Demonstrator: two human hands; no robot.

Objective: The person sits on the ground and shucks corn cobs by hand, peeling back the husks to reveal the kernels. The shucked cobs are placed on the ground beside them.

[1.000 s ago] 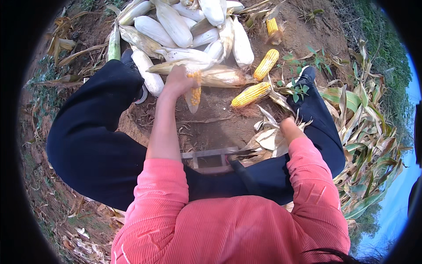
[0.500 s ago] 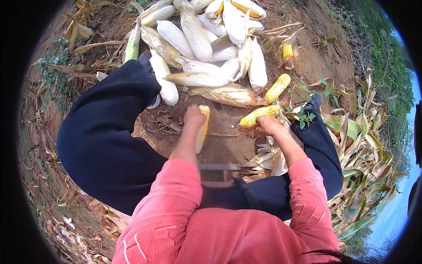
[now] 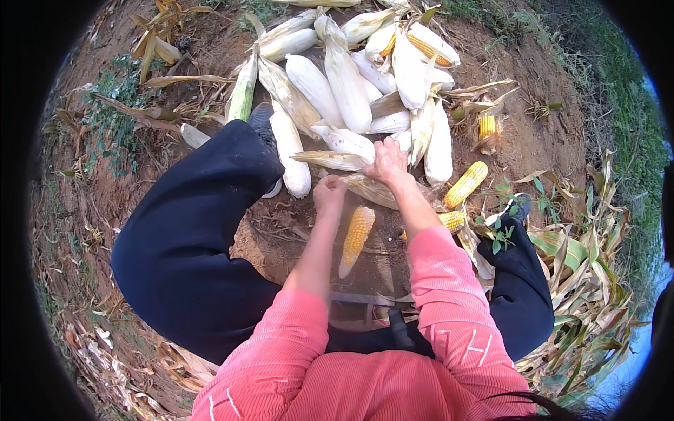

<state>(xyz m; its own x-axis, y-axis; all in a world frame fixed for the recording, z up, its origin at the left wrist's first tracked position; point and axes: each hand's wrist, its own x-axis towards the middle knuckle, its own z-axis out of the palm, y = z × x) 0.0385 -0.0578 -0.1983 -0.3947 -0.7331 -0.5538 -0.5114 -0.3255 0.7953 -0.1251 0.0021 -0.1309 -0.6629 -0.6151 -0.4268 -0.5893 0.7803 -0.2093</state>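
My left hand [image 3: 329, 196] is closed, its fingertips pinched at the pointed tip of a corn ear in its dry tan husk [image 3: 375, 192]. My right hand [image 3: 387, 162] lies over the near edge of the corn pile, fingers stretched forward and slightly bent, touching the husks; what lies under its palm is hidden. Between my forearms a bare yellow ear of corn [image 3: 359, 235] with a pale end rests on the soil. Another bare ear [image 3: 451, 222] is partly covered by my right forearm, and a third bare ear [image 3: 466, 184] lies beyond it.
Several corn ears in pale husks [image 3: 347, 88] are heaped ahead. A partly bare ear [image 3: 487, 129] sits right of the heap. My bent legs [image 3: 186, 231] frame the work spot. Stripped dry husks [image 3: 583, 281] pile up at the right, and a low frame [image 3: 351, 309] is near my lap.
My left hand has let go of the bare ear, now on the ground, and moved forward to the husk. My right hand has left the other bare ear and reached up-left to the pile.
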